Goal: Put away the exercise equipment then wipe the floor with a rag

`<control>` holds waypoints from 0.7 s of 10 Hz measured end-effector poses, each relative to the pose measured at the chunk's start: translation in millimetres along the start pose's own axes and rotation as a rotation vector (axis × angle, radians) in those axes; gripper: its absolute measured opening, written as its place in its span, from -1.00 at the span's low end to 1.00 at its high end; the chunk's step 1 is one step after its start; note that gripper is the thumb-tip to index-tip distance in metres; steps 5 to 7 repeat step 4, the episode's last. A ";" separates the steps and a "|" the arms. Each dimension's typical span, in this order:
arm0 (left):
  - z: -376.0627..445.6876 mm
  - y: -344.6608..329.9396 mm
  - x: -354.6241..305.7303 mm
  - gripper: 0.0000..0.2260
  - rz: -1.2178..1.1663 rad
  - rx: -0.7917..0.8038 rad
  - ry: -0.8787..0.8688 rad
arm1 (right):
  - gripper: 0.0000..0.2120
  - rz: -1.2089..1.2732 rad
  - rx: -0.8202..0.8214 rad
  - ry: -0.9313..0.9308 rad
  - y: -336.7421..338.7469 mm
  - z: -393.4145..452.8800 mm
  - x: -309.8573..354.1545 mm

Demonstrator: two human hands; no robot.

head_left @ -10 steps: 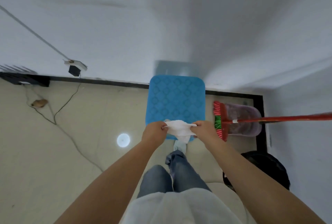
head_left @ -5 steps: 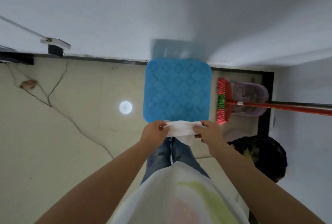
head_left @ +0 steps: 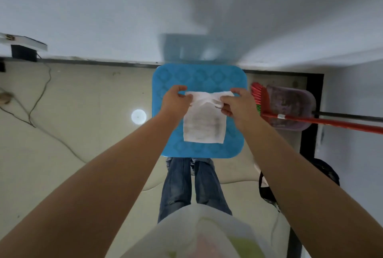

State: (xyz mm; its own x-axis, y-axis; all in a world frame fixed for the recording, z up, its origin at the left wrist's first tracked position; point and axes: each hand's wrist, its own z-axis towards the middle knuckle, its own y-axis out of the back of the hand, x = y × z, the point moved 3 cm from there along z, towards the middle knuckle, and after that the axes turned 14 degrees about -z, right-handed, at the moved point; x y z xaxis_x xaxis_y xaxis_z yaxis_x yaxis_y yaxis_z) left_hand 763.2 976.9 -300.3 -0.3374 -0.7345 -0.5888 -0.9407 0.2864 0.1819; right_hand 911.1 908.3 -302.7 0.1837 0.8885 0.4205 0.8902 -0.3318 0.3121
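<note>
A white rag (head_left: 204, 124) hangs unfolded in front of me, its lower part grey with dirt. My left hand (head_left: 175, 102) pinches its upper left corner and my right hand (head_left: 238, 103) pinches its upper right corner. Both hands are held out over a blue plastic stool (head_left: 199, 79) with a patterned square seat. The stool stands against the white wall, just beyond my legs in jeans (head_left: 193, 187).
A red broom (head_left: 310, 121) and a purple dustpan (head_left: 290, 102) lie at the right by the wall. A black bag (head_left: 323, 173) sits on the floor at my right. Cables (head_left: 41, 96) trail across the beige floor at the left, under a wall socket (head_left: 22, 43).
The rag was bunched between my hands; now it hangs unfolded. Both hands have moved up and forward over the stool seat, and I stand closer to the stool.
</note>
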 end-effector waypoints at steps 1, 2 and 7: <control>2.6 3.4 7.7 -0.72 0.040 0.020 -0.037 | -0.57 -0.156 -0.043 0.078 -0.4 2.7 -4.8; -12.5 6.6 41.1 -0.69 0.184 0.079 0.015 | -0.59 -0.414 -0.081 0.091 -0.7 -10.2 -36.5; -40.6 6.4 93.2 -0.52 0.542 0.122 0.078 | -0.45 -0.585 -0.036 -0.065 -8.3 -29.2 -95.2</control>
